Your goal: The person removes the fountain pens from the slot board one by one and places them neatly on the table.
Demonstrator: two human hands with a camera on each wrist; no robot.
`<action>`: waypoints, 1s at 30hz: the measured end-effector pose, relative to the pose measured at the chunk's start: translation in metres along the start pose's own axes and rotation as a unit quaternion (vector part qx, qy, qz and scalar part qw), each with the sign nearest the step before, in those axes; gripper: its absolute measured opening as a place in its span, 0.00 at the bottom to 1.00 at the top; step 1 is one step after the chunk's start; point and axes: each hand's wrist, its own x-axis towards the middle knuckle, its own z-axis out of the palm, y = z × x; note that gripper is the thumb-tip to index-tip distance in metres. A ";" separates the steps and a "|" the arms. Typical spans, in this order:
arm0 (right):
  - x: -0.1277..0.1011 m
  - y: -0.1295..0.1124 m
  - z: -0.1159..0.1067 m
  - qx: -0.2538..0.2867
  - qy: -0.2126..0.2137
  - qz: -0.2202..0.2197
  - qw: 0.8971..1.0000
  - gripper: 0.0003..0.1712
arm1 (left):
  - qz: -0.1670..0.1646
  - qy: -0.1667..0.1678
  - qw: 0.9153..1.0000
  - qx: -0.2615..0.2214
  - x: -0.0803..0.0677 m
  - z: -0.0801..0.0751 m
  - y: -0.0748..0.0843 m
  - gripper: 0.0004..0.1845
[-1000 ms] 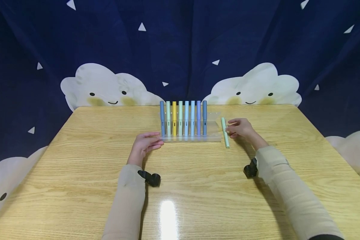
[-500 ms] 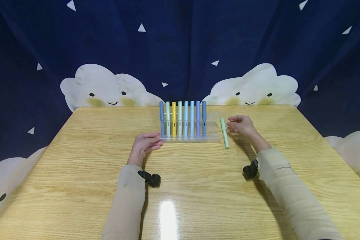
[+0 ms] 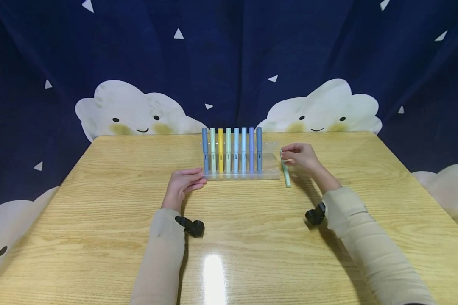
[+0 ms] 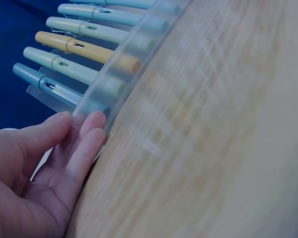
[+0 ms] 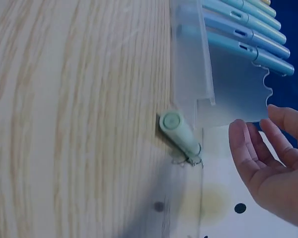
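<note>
Right hand (image 3: 301, 156) holds nothing: fingers relaxed and loosely spread, tips just beside the far end of the green pen (image 3: 286, 173), which lies flat on the table (image 3: 99, 212). Contact unclear. Left hand (image 3: 184, 183) rests flat, fingertips against the near left corner of the clear pen rack (image 3: 269, 165). Looks like the reach-to-pick step. Next move needs a pinch on the barrel; rack's free slots sit immediately left of that hand.

pens (image 3: 232, 148) in rack (image 3: 269, 173), loose pen (image 3: 286, 173) right of it
</note>
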 end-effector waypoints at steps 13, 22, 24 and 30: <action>0.005 -0.004 0.017 0.024 -0.026 -0.051 0.998 0.16 | 0.002 0.003 1.000 -0.003 0.000 0.000 0.001 0.18; 0.007 -0.004 0.027 0.017 -0.043 -0.065 0.997 0.18 | 0.002 0.007 1.000 0.002 0.000 0.000 0.000 0.17; 0.007 -0.005 0.030 0.021 -0.045 -0.059 0.997 0.19 | 0.003 0.005 1.000 0.005 0.000 0.000 0.000 0.18; 0.007 -0.007 0.035 0.027 -0.052 -0.048 0.997 0.18 | 0.003 0.000 1.000 0.009 -0.001 0.000 0.001 0.17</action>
